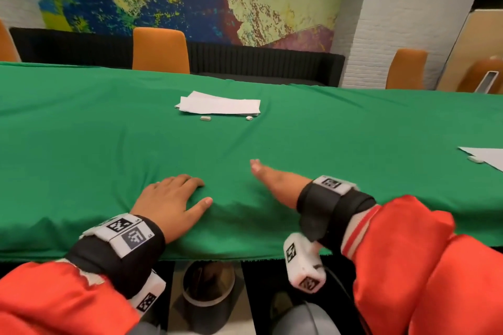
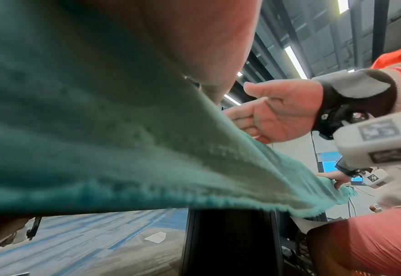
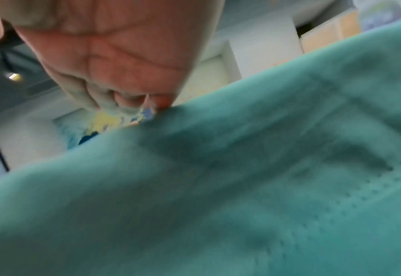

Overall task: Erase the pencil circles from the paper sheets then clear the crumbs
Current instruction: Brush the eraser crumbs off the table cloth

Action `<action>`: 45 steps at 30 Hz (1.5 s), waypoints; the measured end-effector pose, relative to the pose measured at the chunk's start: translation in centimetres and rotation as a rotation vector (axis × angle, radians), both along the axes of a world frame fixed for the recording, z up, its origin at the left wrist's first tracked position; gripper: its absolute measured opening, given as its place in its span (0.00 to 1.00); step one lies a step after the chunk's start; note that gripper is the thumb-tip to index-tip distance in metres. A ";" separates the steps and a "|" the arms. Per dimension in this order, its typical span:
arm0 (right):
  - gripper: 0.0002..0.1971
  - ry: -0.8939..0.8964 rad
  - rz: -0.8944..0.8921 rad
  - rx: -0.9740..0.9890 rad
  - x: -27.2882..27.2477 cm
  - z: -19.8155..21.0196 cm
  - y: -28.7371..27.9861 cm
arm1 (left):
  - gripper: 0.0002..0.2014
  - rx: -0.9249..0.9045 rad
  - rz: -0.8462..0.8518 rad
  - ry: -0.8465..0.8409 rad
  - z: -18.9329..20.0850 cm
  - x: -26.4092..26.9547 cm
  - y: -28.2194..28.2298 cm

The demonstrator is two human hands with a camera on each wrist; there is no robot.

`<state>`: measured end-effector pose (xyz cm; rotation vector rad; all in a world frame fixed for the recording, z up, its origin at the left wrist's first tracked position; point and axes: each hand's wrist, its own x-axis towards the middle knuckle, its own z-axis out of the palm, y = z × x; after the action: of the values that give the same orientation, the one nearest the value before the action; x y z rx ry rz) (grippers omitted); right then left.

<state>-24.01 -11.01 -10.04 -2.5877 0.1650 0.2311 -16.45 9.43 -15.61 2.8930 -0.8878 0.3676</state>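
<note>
the left hand [image 1: 170,198] lies flat on the green cloth [image 1: 81,130] near the front edge of the tabletop, its fingers [image 1: 190,181] spread and relaxed, holding nothing. just to its right the right hand [image 1: 275,185] is turned on its side with the edge on the cloth, fingers stretched forward and a little blurred; it also holds nothing. in the left wrist view this right hand [image 2: 279,115] shows an open palm.

farther away, in the middle of the tabletop and well apart from both hands, lies the stack of paper sheets [image 1: 219,105]. two small erasers sit just before its near edge, a longer eraser [image 1: 205,118] on the left and a small eraser [image 1: 248,118] on the right. at the far right another sheet [image 1: 487,156] is cut off by the frame, with a third eraser [image 1: 475,159] beside it.

i judge that the erasing is not yet started, and the step in hand is to reach for an eraser. to do it well, one hand should press the sheets flat so the loose cloth does not wrinkle, while the other rubs with short strokes.

the pencil circles are too faint to see from here. crumbs, if any, cannot be made out. both wrist views are mostly filled by blurred cloth.
</note>
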 end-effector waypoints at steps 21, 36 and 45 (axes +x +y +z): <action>0.27 -0.120 -0.329 -0.106 0.9 0.3 -2.6 | 0.39 0.117 0.026 0.129 -0.2 -0.2 -0.2; 0.24 0.114 -0.411 -0.323 2.4 4.5 -4.6 | 0.49 0.076 0.013 0.167 0.1 -0.4 -0.1; 0.52 0.428 -0.048 -0.531 4.0 3.5 -5.0 | 0.27 -0.087 0.017 0.344 5.2 1.1 2.5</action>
<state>-20.01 -16.04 -6.57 -3.0118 0.5008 0.8209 -15.40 11.95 -10.44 2.7635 -0.7682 -0.0889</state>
